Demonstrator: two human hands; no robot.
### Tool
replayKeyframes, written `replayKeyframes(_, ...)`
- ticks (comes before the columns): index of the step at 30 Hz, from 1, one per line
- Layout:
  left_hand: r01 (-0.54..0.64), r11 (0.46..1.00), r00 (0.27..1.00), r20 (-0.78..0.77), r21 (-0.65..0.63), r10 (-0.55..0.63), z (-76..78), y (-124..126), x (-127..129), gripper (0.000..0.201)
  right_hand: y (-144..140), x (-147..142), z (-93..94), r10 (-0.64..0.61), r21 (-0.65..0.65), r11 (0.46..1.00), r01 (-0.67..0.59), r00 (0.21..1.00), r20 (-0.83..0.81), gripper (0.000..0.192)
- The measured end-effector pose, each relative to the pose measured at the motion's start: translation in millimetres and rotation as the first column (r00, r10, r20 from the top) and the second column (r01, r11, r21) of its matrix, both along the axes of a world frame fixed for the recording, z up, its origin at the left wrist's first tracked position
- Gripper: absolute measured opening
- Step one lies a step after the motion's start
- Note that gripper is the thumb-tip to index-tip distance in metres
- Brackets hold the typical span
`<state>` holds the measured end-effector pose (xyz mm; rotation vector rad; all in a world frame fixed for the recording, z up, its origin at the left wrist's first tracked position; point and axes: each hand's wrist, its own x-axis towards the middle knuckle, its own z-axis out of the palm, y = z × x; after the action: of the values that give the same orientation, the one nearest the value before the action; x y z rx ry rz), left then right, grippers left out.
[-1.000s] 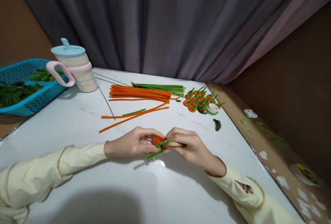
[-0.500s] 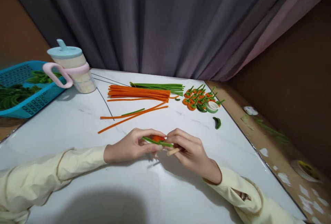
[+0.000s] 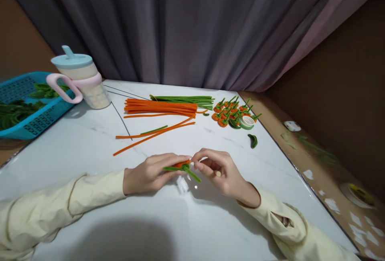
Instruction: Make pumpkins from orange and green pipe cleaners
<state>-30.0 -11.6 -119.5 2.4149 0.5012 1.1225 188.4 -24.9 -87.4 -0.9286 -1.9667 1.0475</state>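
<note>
Both hands (image 3: 186,170) pinch one orange flower (image 3: 181,165) (green stem (image 3: 192,174) attached) between them.

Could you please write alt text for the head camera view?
Two hands, left hand and right hand, pinch a small orange and green pipe-cleaner flower over a white table. Behind lie orange stems, finished flowers and a cup.

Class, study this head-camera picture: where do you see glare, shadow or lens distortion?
Head view: small glare spots on the glossy white table just below the right hand; a broad dark shadow along the table's near edge; wide-angle bending stretches the sleeves at the corners.
</note>
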Motion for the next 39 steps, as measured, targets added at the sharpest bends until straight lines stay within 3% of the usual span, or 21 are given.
replayKeyframes(5,-0.008,0.986,1.0,-0.023,0.167,0.012,-2.1,2,1,0.051,-3,-6,4.7,-0.031,-0.081,0.996,0.036,0.997,0.064,0.017)
replayKeyframes(12,-0.005,0.968,0.996,-0.088,0.252,0.028,-2.2,3,1,0.052,-1,-9,-3.7,-0.033,-0.351,0.936,0.028,0.999,-0.01,0.016)
replayKeyframes(16,-0.014,0.996,1.0,0.01,0.091,0.014,-2.1,1,3,0.041,-2,-8,-4.1,-0.034,-0.304,0.952,0.032,0.999,-0.001,0.015)
replayKeyframes(20,-0.042,0.969,0.995,0.08,-0.245,0.063,2.5,-3,7,0.026,-4,-7,-1.7,-0.056,-0.167,0.984,0.059,0.998,0.022,0.012)
replayKeyframes(22,-0.033,0.87,0.991,0.099,-0.491,0.093,7.0,-4,9,0.019,-6,-7,-0.4,-0.066,-0.06,0.996,0.069,0.996,0.053,0.009)
replayKeyframes(25,0.045,0.595,0.988,0.125,-0.803,0.094,15.6,-3,12,0.021,-7,-8,-0.5,-0.076,0.165,0.984,0.064,0.995,0.067,0.009)
replayKeyframes(28,0.162,0.35,0.976,0.201,-0.923,0.079,24.3,-1,14,0.021,-8,-9,-4.7,-0.078,0.384,0.921,0.057,0.996,0.038,0.013)
replayKeyframes(32,0.279,0.032,0.947,0.281,-0.96,0.156,32.8,0,17,0.019,-10,-6,-9.4,-0.075,0.594,0.804,-0.002,0.992,0.105,0.02)
replayKeyframes(34,0.314,-0.124,0.935,0.284,-0.941,0.211,34.6,0,19,0.016,-8,-2,-7.9,-0.088,0.737,0.665,-0.12,0.967,0.237,0.025)
replayKeyframes(37,0.351,-0.312,0.93,0.29,-0.883,0.226,35.5,-2,20,0.015,-2,3,0.3,-0.105,0.882,0.32,-0.345,0.913,0.395,0.03)
replayKeyframes(39,0.356,-0.395,0.933,0.304,-0.847,0.191,37.1,-4,19,0.018,4,4,8.6,-0.101,0.897,0.121,-0.425,0.894,0.437,0.027)
